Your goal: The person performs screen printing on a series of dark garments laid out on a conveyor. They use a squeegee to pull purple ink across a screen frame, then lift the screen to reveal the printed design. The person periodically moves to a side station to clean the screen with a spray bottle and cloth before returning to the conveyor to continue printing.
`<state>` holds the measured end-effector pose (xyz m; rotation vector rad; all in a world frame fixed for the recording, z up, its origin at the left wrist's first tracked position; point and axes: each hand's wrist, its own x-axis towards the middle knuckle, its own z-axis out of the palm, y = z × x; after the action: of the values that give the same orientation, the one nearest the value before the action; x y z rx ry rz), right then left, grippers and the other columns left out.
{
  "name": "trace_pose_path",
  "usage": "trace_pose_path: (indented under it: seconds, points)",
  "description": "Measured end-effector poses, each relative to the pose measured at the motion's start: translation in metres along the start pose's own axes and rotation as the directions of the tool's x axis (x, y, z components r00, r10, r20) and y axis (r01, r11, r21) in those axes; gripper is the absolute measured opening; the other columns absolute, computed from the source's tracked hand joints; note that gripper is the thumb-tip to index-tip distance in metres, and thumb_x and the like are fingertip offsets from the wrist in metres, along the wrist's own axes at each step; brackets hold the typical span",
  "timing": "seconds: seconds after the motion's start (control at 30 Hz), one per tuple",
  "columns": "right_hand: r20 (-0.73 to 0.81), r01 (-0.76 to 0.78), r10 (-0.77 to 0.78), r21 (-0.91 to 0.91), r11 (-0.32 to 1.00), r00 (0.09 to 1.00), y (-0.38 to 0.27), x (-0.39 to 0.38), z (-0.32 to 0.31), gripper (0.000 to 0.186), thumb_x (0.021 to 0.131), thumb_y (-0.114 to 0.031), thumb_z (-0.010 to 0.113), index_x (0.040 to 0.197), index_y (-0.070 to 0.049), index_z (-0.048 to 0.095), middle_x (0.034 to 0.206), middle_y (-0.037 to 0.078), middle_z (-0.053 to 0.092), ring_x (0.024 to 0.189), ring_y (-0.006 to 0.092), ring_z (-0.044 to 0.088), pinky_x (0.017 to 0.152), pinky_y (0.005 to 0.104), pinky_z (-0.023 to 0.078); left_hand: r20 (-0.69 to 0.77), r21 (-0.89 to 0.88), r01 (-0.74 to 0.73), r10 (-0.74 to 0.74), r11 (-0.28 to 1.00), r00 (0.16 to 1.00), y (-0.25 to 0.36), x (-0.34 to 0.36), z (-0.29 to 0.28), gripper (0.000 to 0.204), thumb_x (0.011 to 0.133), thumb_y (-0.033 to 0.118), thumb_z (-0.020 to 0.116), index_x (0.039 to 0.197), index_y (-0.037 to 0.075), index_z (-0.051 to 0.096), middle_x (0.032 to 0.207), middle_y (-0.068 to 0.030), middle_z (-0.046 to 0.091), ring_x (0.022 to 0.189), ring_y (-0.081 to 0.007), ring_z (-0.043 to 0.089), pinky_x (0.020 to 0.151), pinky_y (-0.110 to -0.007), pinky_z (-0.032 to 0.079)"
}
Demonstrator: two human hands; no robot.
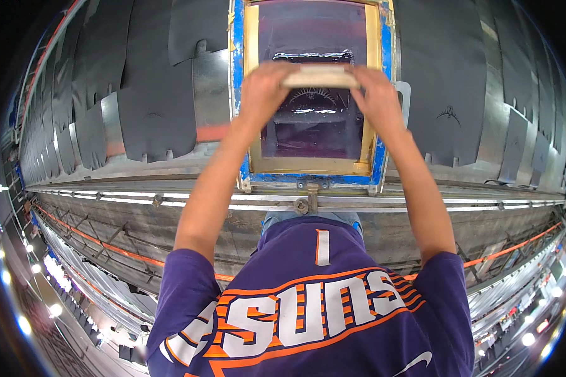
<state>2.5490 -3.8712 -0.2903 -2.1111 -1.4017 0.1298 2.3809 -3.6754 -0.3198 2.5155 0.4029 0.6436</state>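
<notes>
A pale squeegee, slightly blurred, lies crosswise over the screen printing frame. My left hand grips its left end and my right hand its right end, with the fingers curled over the top. The frame is edged with blue and tan tape. Inside it, the dark purple mesh shows a spiky half-round design just below the squeegee. Glossy streaks of wet ink lie across the mesh, both above and below the squeegee. The squeegee's lower edge is hidden.
Dark grey cut fabric pieces lie along the long metal table on both sides; one on the right bears a printed design. A metal rail runs along the table's near edge. Rows of lights shine behind me.
</notes>
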Motion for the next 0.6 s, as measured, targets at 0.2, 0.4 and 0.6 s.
trace_pose_path:
  seconds: [0.2, 0.4, 0.6]
  points:
    - [0.018, -0.047, 0.046, 0.023, 0.999, 0.999, 0.017, 0.002, 0.012, 0.038, 0.078, -0.001, 0.070, 0.115, -0.004, 0.066, 0.112, 0.016, 0.068, 0.107, 0.0365, 0.062, 0.096, 0.0434, 0.051, 0.164, 0.156, 0.100, -0.126, 0.983, 0.978, -0.001, 0.015, 0.007, 0.044, 0.067, -0.003, 0.072, 0.106, 0.017, 0.075, 0.103, -0.0025, 0.072, 0.093, -0.0275, 0.065, 0.081, -0.039, 0.054]
    - [0.108, -0.105, 0.094, 0.100, 0.989, 0.990, -0.027, -0.107, 0.014, 0.049, 0.069, 0.003, 0.074, 0.116, -0.002, 0.062, 0.119, 0.017, 0.064, 0.114, 0.0380, 0.059, 0.099, 0.0454, 0.049, 0.198, 0.102, 0.073, -0.092, 0.992, 0.976, 0.046, -0.085, -0.004, 0.048, 0.062, -0.008, 0.066, 0.104, 0.015, 0.074, 0.098, -0.0023, 0.070, 0.087, -0.0258, 0.063, 0.074, -0.038, 0.053]
    - [0.044, -0.357, 0.358, 0.253, 0.899, 0.933, 0.007, -0.103, -0.024, 0.051, 0.079, -0.022, 0.081, 0.123, -0.006, 0.063, 0.125, 0.013, 0.061, 0.118, 0.0279, 0.057, 0.096, 0.0383, 0.048, 0.193, 0.030, 0.095, -0.099, 0.995, 0.976, 0.065, -0.119, -0.013, 0.046, 0.063, -0.007, 0.066, 0.106, 0.010, 0.071, 0.112, -0.0036, 0.068, 0.106, -0.0260, 0.060, 0.089, -0.039, 0.052]
